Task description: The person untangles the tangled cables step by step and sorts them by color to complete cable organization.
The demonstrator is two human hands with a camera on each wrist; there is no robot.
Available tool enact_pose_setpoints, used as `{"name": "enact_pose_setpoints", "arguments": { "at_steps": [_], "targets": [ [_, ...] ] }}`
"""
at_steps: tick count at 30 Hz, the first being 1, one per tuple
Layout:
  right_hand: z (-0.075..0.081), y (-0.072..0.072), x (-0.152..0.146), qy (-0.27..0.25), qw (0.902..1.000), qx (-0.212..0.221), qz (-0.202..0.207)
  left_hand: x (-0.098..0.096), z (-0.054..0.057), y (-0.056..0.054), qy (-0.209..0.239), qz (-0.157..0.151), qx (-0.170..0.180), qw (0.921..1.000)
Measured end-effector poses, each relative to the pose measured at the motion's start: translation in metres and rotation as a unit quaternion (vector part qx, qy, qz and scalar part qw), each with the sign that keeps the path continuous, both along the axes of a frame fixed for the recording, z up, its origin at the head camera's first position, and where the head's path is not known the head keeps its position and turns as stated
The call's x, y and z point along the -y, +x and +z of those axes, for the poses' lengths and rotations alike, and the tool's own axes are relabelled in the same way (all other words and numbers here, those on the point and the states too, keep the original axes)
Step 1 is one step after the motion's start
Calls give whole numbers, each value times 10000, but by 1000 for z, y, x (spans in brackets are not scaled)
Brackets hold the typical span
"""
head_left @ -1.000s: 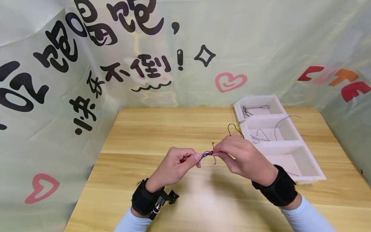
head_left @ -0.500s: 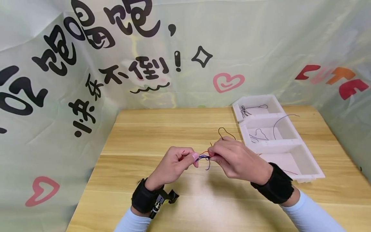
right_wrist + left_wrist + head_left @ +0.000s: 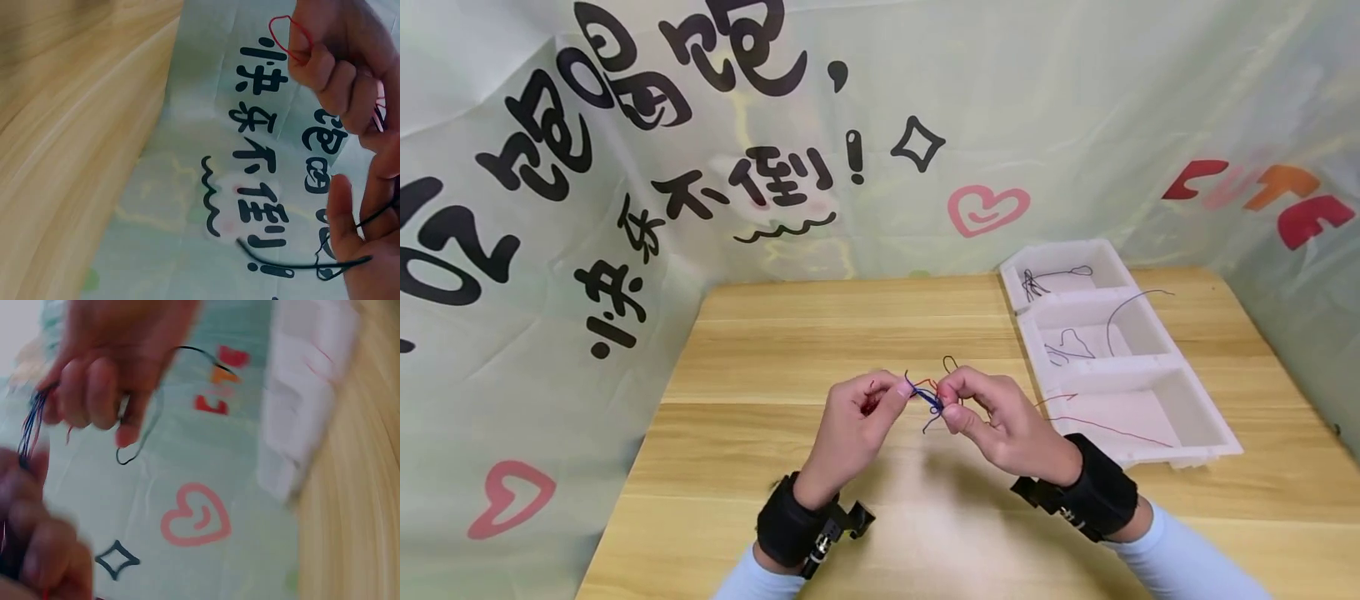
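Between my two hands is a small bundle of thin blue and red wires (image 3: 929, 398), with loose ends sticking out. My left hand (image 3: 856, 425) pinches its left end between thumb and forefinger, and red wire lies gathered in its curled fingers. My right hand (image 3: 1007, 421) pinches the right end close by. A black wire (image 3: 300, 266) trails from the right hand, its loop seen in the left wrist view too. A red wire loop (image 3: 290, 31) stands out by the left hand in the right wrist view. The fingertips hide the points where the wires are held.
A white three-compartment tray (image 3: 1206, 408) stands on the wooden table (image 3: 715, 467) to the right. Black wire (image 3: 1036, 285) lies in its back compartment, blue wires (image 3: 1075, 346) in the middle one. Red wire (image 3: 1112, 429) reaches over the front compartment. A printed cloth (image 3: 865, 233) hangs behind.
My right hand has turned and drawn back a little, showing more of its thumb. The bundle now slants down to the right, and the black loop has moved left and lower.
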State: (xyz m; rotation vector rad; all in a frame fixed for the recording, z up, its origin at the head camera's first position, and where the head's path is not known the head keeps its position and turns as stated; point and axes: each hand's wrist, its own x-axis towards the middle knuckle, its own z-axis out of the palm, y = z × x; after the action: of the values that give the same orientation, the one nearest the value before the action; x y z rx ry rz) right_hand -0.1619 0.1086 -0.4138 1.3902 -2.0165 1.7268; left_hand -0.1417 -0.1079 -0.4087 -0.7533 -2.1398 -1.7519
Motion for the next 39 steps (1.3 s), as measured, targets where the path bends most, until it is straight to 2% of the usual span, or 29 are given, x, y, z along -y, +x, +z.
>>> {"name": "enact_pose_setpoints", "arguments": {
  "at_steps": [1, 2, 3, 5, 6, 7, 8, 9, 13, 14, 17, 19, 22, 25, 30, 34, 39],
  "targets": [
    [1, 0, 0, 67, 9999, -29, -116, -2, -2, 1, -147, 281, -575, 9978],
    [1, 0, -1, 158, 9996, -40, -232, -3, -2, 2, -374, 570, -1236, 9900],
    [3, 1, -1, 253, 9992, -10, -312, -4, -3, 2, -634, 847, -1929, 9755],
    [6, 2, -2, 417, 9982, 77, -415, -5, -1, 2, -1235, 1261, -3043, 9361],
    [8, 2, -2, 477, 9978, 99, -441, -6, 0, 1, -1488, 1337, -3451, 9170],
    [10, 3, -2, 526, 9975, 122, -459, -6, 2, 1, -1631, 1259, -3698, 9060],
    [12, 3, -2, 570, 9972, 136, -456, -6, 3, 0, -1695, 1108, -3731, 9054],
    [13, 4, -2, 605, 9971, 112, -457, -6, 4, 0, -1699, 953, -3632, 9111],
    [14, 7, 0, 739, 9952, -144, -618, -6, 7, 2, -1375, 568, -2762, 9495],
    [13, 7, 1, 788, 9941, -241, -701, -7, 8, 3, -1344, 571, -2541, 9561],
    [10, 8, 1, 903, 9896, -592, -953, -7, 11, 7, -1407, 662, -2176, 9636],
    [8, 8, 2, 1001, 9854, -831, -1094, -7, 12, 9, -1529, 761, -2074, 9632],
    [3, 7, 3, 1094, 9806, -1093, -1209, -8, 11, 10, -1836, 936, -2105, 9556],
    [-2, 6, 4, 1087, 9808, -1109, -1179, -11, 7, 9, -2165, 1084, -2257, 9436],
    [-7, 2, 3, 982, 9860, -898, -1002, -15, 2, 4, -2358, 1010, -2563, 9319],
    [-10, 1, 0, 959, 9874, -873, -906, -17, -1, 1, -2379, 931, -2630, 9304],
    [-14, -1, 0, 1003, 9885, -825, -777, -20, -6, 0, -2180, 1112, -2365, 9403]
  ]
}}
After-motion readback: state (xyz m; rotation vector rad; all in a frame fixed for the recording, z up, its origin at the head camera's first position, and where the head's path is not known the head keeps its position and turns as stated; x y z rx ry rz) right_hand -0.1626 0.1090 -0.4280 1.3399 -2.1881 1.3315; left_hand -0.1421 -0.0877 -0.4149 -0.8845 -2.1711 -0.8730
